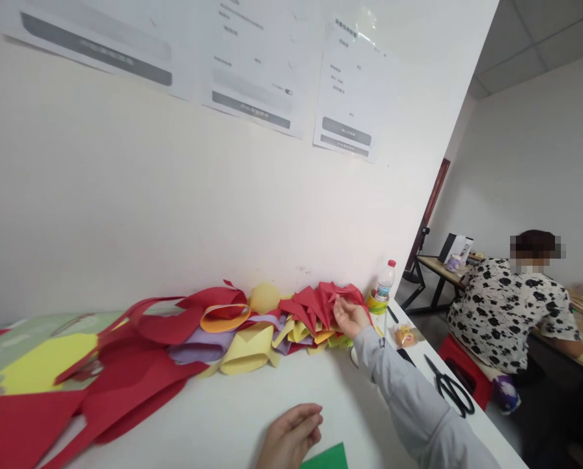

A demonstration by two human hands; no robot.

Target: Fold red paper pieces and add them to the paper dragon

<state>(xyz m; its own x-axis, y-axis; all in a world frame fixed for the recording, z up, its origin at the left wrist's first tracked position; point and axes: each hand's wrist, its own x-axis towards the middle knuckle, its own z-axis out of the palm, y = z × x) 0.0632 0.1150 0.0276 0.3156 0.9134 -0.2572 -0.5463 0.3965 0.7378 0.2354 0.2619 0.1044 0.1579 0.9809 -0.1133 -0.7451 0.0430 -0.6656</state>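
Note:
My right hand (352, 317) reaches forward to the far right of the white table. Its fingers are loosely bent and slightly apart, with the tips against a pile of red folded paper (315, 305); I see nothing clearly gripped. Yellow, orange and purple folded pieces stick out beneath the red ones. Nearer to me, my left hand (295, 433) is over the table with its fingers curled together and nothing visible in them. Right beside it, a green paper sheet (329, 457) shows at the bottom edge, partly cut off.
Large red sheets (135, 384) and a cream paper roll (250, 350) line the left and back of the table. On the right are a bottle (385, 281), a wrapped snack (404, 335) and black scissors (450, 385). A person (501, 312) sits beyond the table.

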